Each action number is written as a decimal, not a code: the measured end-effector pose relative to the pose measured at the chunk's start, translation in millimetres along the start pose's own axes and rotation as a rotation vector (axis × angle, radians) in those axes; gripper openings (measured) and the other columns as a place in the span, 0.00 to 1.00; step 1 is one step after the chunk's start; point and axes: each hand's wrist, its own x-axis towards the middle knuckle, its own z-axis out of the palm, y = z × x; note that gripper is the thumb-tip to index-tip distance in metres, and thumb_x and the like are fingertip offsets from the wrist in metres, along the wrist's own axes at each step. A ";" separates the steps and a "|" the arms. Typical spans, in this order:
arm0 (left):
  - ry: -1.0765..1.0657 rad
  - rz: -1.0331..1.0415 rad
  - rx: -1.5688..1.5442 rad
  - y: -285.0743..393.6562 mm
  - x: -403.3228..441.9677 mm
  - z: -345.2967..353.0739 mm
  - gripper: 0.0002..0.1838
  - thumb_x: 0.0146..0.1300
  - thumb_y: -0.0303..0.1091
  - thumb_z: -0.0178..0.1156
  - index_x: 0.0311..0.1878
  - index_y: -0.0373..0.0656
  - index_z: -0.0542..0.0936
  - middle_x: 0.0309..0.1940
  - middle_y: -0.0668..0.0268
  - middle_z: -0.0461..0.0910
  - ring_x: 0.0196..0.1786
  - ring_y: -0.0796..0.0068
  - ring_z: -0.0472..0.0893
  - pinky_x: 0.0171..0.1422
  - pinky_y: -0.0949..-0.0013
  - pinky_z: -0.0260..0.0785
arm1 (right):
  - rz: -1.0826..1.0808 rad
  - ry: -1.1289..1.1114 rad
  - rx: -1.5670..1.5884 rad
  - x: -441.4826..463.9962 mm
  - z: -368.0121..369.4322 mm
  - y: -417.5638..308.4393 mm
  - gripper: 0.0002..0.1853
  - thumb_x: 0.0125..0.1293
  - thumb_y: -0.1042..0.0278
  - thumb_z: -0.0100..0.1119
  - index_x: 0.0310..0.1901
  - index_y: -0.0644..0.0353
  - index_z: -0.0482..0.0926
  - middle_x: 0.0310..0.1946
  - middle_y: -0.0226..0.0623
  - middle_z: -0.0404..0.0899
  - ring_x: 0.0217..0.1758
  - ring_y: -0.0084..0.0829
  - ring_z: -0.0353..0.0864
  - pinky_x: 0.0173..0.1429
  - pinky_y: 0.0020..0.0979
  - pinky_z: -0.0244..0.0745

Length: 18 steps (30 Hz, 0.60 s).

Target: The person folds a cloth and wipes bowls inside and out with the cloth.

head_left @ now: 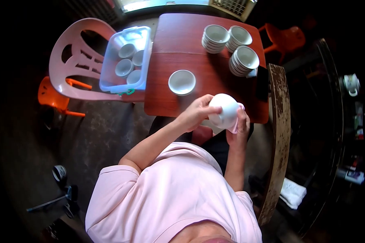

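Note:
Above the table's near edge, both my hands hold a white bowl tilted on its side. My left hand grips its left side, thumb across the outer surface. On the right, my right hand presses a pink cloth against the bowl; part of the cloth is hidden behind it. Another white bowl stands upright on the red-brown table, just beyond my left hand. Farther back at the right are three stacks of bowls: a left stack, a rear stack and a front stack.
A clear plastic bin with several bowls rests on a pink chair left of the table. Orange stools stand at the far left and back right. A worn wooden plank runs along my right. A dark object lies at the table's right edge.

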 end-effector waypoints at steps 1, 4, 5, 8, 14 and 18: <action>-0.022 0.063 0.094 -0.5 -2.2 0.3 0.32 0.54 0.40 0.70 0.57 0.36 0.68 0.48 0.59 0.75 0.51 0.70 0.77 0.56 0.65 0.72 | 0.041 -0.087 -0.064 3.6 -3.9 -8.2 0.20 0.64 0.55 0.57 0.47 0.65 0.75 0.37 0.35 0.79 0.41 0.27 0.79 0.45 0.27 0.75; -0.118 0.131 0.373 2.1 -11.0 1.0 0.32 0.52 0.44 0.73 0.53 0.34 0.72 0.43 0.59 0.79 0.49 0.70 0.78 0.56 0.68 0.71 | 0.115 -0.220 -0.113 6.6 -13.1 -20.4 0.19 0.65 0.57 0.54 0.43 0.69 0.75 0.32 0.37 0.81 0.35 0.25 0.80 0.41 0.25 0.75; -0.150 0.131 0.320 -2.9 -12.0 -3.0 0.28 0.56 0.43 0.71 0.52 0.34 0.74 0.43 0.59 0.80 0.50 0.70 0.79 0.57 0.67 0.71 | 0.160 -0.262 -0.045 10.2 -13.2 -20.8 0.18 0.65 0.58 0.54 0.43 0.68 0.76 0.34 0.38 0.81 0.36 0.27 0.81 0.42 0.27 0.76; -0.283 -0.088 -0.402 0.2 -21.2 -1.2 0.21 0.61 0.41 0.66 0.50 0.36 0.76 0.41 0.64 0.80 0.46 0.75 0.80 0.53 0.71 0.73 | 0.315 -0.158 0.238 17.8 -8.8 -11.7 0.15 0.66 0.58 0.54 0.43 0.62 0.77 0.34 0.38 0.81 0.37 0.30 0.82 0.44 0.32 0.78; -0.105 0.020 -0.583 11.1 -32.0 -4.4 0.25 0.60 0.40 0.66 0.56 0.36 0.74 0.49 0.60 0.79 0.54 0.67 0.79 0.60 0.58 0.74 | -0.233 0.374 0.089 30.2 -12.0 -8.3 0.21 0.66 0.53 0.54 0.50 0.63 0.74 0.45 0.38 0.76 0.49 0.32 0.77 0.57 0.36 0.73; -0.095 0.101 -0.402 11.9 -29.6 -17.8 0.21 0.62 0.36 0.64 0.55 0.36 0.75 0.47 0.61 0.80 0.49 0.70 0.81 0.56 0.63 0.75 | -0.574 -0.062 -0.943 -10.7 18.5 -12.9 0.27 0.66 0.47 0.53 0.57 0.61 0.73 0.59 0.43 0.72 0.65 0.43 0.67 0.67 0.46 0.61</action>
